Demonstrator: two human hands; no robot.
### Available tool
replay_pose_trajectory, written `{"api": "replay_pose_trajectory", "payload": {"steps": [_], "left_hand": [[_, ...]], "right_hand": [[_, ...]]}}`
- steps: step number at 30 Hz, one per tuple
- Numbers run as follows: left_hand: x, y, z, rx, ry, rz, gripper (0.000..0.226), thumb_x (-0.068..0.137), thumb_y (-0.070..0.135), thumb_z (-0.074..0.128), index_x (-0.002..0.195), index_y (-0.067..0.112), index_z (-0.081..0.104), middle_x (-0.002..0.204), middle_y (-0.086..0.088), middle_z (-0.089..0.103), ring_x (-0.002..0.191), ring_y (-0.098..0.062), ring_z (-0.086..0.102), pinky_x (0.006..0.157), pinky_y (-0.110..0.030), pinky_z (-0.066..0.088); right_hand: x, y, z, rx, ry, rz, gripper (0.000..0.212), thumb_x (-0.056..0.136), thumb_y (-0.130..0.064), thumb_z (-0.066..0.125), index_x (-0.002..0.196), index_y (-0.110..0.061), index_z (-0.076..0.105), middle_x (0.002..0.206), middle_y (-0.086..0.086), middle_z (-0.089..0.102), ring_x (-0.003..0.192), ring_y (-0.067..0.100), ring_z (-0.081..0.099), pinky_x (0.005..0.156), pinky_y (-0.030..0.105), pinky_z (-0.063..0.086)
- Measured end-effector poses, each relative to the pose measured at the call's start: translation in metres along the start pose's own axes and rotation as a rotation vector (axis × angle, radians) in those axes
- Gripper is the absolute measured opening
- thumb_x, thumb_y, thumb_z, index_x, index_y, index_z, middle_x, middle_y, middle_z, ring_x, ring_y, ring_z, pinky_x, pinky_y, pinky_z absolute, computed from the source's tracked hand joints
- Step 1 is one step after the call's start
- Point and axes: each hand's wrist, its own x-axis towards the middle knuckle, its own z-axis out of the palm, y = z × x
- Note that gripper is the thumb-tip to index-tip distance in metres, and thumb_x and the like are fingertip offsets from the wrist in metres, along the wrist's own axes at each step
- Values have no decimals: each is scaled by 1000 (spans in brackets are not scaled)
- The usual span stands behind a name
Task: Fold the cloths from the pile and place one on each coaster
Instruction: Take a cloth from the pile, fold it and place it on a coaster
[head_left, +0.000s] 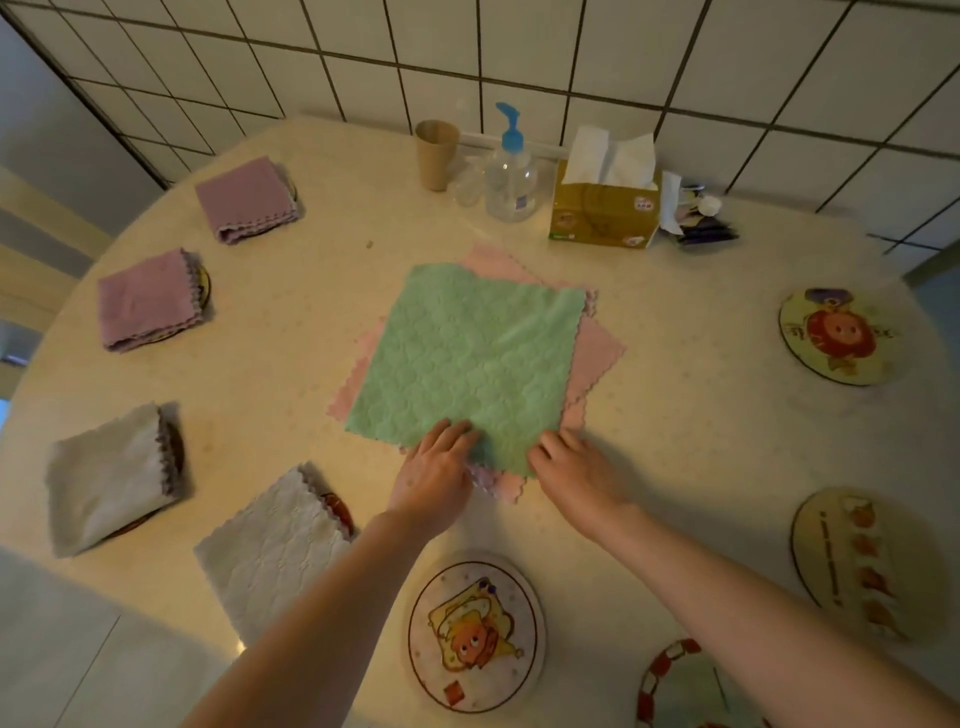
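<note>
Here your left hand (436, 475) and right hand (574, 470) each pinch the near edge of the green cloth (467, 353), which lies flat on top of the pink cloths (597, 358) at the middle of the desk (701, 426). Four folded cloths already sit on coasters to your left; a bare coaster (475, 636) lies just below your hands.

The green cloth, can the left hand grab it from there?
Probably yes. The left hand already rests on the near edge of the green cloth, which lies on top of the pile with nothing over it. The right hand is on that edge too.
</note>
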Motion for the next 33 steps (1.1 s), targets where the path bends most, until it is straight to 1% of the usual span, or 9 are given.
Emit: {"api": "replay_pose_trajectory", "payload": {"steps": [4, 9, 12, 15, 20, 24, 26, 29, 33], "left_hand": [[9, 0, -8, 42, -48, 2, 56, 92, 22, 50, 146, 26, 35, 153, 8, 31, 142, -20, 23, 112, -38, 30], [18, -8, -12, 127, -15, 95, 51, 84, 29, 60, 134, 25, 52, 139, 4, 49, 124, -26, 44, 94, -39, 47], [22, -15, -12, 153, 16, 136, 48, 79, 42, 62, 124, 27, 60, 127, 6, 55, 112, -27, 51, 82, -40, 51], [25, -17, -13, 188, 86, 186, 44, 75, 53, 57, 110, 29, 65, 112, 6, 61, 98, -25, 56, 69, -38, 53], [32, -26, -25, 182, 159, 145, 38, 66, 25, 77, 101, 18, 64, 98, -3, 60, 85, -30, 61, 55, -38, 51], [34, -54, -48, 54, 235, -82, 50, 67, 24, 79, 113, 12, 67, 117, -9, 60, 99, -38, 57, 73, -46, 54], [34, -62, -64, -9, 277, -167, 60, 73, 23, 73, 131, 18, 57, 136, -5, 52, 113, -37, 52, 87, -45, 49], [28, -55, -82, -113, 382, -194, 60, 85, 18, 57, 142, 27, 42, 151, 4, 36, 128, -28, 42, 92, -44, 48], [8, -39, -84, -139, 474, -87, 51, 95, 11, 47, 143, 25, 42, 153, 0, 35, 133, -28, 38, 98, -44, 46]], "right_hand": [[5, -1, 1, 17, 32, 0, 32, 56, -28, 80, 77, -16, 59, 79, 1, 58, 74, 24, 59, 53, 33, 46], [11, 2, 3, -14, 80, -37, 34, 48, -10, 78, 75, -16, 59, 76, 2, 55, 69, 25, 57, 50, 32, 44], [13, 1, 0, -17, 119, -5, 25, 52, -19, 75, 71, -18, 59, 74, 0, 56, 69, 24, 57, 56, 33, 45], [21, -1, -20, 137, 183, 64, 15, 68, -31, 54, 75, -18, 53, 80, 1, 55, 73, 26, 56, 58, 35, 44], [39, 1, -66, 389, 353, 164, 10, 77, -26, 36, 79, -18, 41, 79, -2, 45, 53, 24, 46, 43, 40, 43], [39, 9, -88, 539, 419, 237, 5, 86, -14, 48, 86, -14, 43, 83, 4, 59, 62, 24, 55, 54, 41, 48], [34, 10, -98, 712, 398, 261, 9, 88, -11, 51, 87, -12, 42, 95, 12, 65, 78, 22, 62, 63, 32, 48], [22, 9, -107, 860, 448, 268, 12, 90, -10, 52, 86, -11, 41, 108, 10, 66, 99, 9, 61, 70, 22, 47], [-11, 11, -107, 839, 545, 224, 35, 89, -11, 54, 87, -43, 39, 109, 8, 65, 82, 12, 63, 68, 30, 51]]}}
